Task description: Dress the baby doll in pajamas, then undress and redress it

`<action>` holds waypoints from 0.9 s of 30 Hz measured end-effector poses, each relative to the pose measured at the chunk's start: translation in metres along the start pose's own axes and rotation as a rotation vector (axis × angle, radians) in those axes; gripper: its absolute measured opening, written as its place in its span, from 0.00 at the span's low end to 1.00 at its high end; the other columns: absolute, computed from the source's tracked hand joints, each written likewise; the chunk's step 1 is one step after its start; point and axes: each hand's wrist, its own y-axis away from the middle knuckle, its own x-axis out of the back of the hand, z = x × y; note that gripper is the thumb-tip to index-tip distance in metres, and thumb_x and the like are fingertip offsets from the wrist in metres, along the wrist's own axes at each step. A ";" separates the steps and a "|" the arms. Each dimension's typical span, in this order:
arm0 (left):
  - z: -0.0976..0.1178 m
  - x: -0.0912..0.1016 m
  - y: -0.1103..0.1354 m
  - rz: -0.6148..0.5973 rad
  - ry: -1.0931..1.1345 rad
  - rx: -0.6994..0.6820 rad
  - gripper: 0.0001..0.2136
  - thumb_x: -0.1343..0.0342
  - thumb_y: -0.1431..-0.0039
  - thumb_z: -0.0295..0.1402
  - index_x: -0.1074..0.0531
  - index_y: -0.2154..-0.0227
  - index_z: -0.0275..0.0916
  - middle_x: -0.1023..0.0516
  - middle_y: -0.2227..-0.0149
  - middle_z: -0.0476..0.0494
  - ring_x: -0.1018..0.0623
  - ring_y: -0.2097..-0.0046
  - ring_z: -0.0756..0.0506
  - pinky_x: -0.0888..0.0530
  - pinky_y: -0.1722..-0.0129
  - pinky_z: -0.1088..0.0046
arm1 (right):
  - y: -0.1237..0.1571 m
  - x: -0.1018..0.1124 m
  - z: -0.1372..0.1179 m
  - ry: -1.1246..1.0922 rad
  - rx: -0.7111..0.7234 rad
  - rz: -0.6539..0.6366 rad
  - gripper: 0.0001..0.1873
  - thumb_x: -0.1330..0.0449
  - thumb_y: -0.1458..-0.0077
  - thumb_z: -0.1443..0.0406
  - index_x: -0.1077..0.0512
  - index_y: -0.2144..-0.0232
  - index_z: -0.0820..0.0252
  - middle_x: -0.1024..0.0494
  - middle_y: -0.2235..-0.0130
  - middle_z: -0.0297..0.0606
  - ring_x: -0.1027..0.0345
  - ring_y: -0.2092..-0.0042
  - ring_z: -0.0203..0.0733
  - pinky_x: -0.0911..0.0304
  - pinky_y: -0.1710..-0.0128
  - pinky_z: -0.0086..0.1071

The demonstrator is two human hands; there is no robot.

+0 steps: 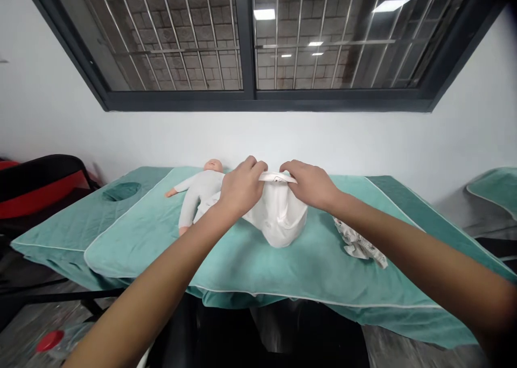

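My left hand point(243, 184) and my right hand point(310, 184) are closed on the two ends of a narrow rolled band at the top of a white baby garment point(285, 217). The band is stretched between the fingers, with small dark marks at its middle. Below it the cloth hangs in a rounded pouch over the bed; its exact kind cannot be made out. Left of my left hand lies a baby doll point(197, 189) in a pale grey suit, partly hidden by my hand and forearm. A crumpled patterned white cloth point(359, 243) lies beneath my right forearm.
A padded bed point(133, 249) with a green cover and a face hole point(121, 192) stands against the white wall under a barred window point(250, 101). A black and red chair point(44, 187) is at left. A red-capped bottle point(52, 341) is low at left.
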 end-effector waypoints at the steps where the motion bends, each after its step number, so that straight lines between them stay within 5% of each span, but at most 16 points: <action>1: 0.000 0.001 -0.002 0.050 0.005 0.021 0.11 0.52 0.39 0.27 0.29 0.57 0.45 0.27 0.56 0.42 0.26 0.56 0.40 0.35 0.66 0.68 | 0.002 0.000 0.000 0.031 0.008 0.021 0.20 0.49 0.45 0.71 0.30 0.52 0.53 0.26 0.54 0.39 0.34 0.62 0.42 0.49 0.68 0.31; 5: -0.014 -0.003 -0.013 0.103 0.131 0.115 0.10 0.52 0.39 0.28 0.30 0.57 0.45 0.24 0.61 0.44 0.26 0.58 0.41 0.35 0.64 0.67 | 0.004 -0.007 0.022 -0.044 -0.036 0.050 0.23 0.52 0.51 0.75 0.27 0.56 0.56 0.26 0.51 0.40 0.33 0.54 0.44 0.44 0.65 0.31; 9: -0.043 -0.017 -0.013 -0.158 0.194 0.257 0.09 0.47 0.40 0.42 0.28 0.61 0.45 0.23 0.68 0.45 0.26 0.66 0.41 0.38 0.69 0.69 | 0.009 -0.012 0.059 -0.280 -0.258 -0.003 0.18 0.51 0.56 0.74 0.26 0.65 0.58 0.22 0.64 0.35 0.32 0.62 0.41 0.43 0.65 0.29; 13: -0.069 -0.027 0.009 -0.398 0.135 0.312 0.15 0.49 0.41 0.49 0.26 0.66 0.44 0.23 0.70 0.43 0.26 0.68 0.40 0.39 0.70 0.68 | 0.027 -0.006 0.086 -0.222 -0.371 -0.081 0.13 0.49 0.54 0.69 0.26 0.67 0.58 0.22 0.66 0.34 0.33 0.63 0.41 0.44 0.66 0.29; 17: -0.080 -0.031 0.027 -0.384 0.300 0.360 0.12 0.50 0.41 0.44 0.27 0.66 0.44 0.21 0.67 0.46 0.24 0.65 0.41 0.35 0.67 0.69 | 0.043 -0.008 0.097 -0.235 -0.350 -0.265 0.13 0.48 0.54 0.68 0.26 0.67 0.58 0.21 0.64 0.35 0.32 0.62 0.41 0.42 0.63 0.30; 19: -0.083 -0.038 0.024 -0.385 0.420 0.334 0.11 0.50 0.41 0.42 0.27 0.65 0.44 0.20 0.64 0.47 0.23 0.63 0.43 0.33 0.65 0.71 | 0.044 -0.020 0.100 -0.312 -0.357 -0.260 0.16 0.49 0.56 0.70 0.26 0.66 0.58 0.21 0.63 0.34 0.31 0.61 0.41 0.41 0.62 0.29; 22: -0.088 -0.066 0.011 -0.468 0.386 0.365 0.12 0.49 0.42 0.43 0.26 0.66 0.42 0.20 0.61 0.44 0.23 0.61 0.42 0.32 0.64 0.71 | 0.037 -0.053 0.109 -0.352 -0.413 -0.220 0.20 0.50 0.59 0.73 0.27 0.64 0.58 0.21 0.62 0.34 0.31 0.61 0.40 0.40 0.62 0.29; 27: -0.109 -0.153 -0.016 -0.686 0.087 0.382 0.17 0.49 0.42 0.48 0.25 0.58 0.42 0.21 0.50 0.39 0.22 0.52 0.37 0.28 0.57 0.66 | 0.021 -0.130 0.135 -0.044 -0.617 -0.297 0.22 0.49 0.56 0.74 0.27 0.58 0.57 0.22 0.59 0.39 0.31 0.60 0.44 0.42 0.64 0.30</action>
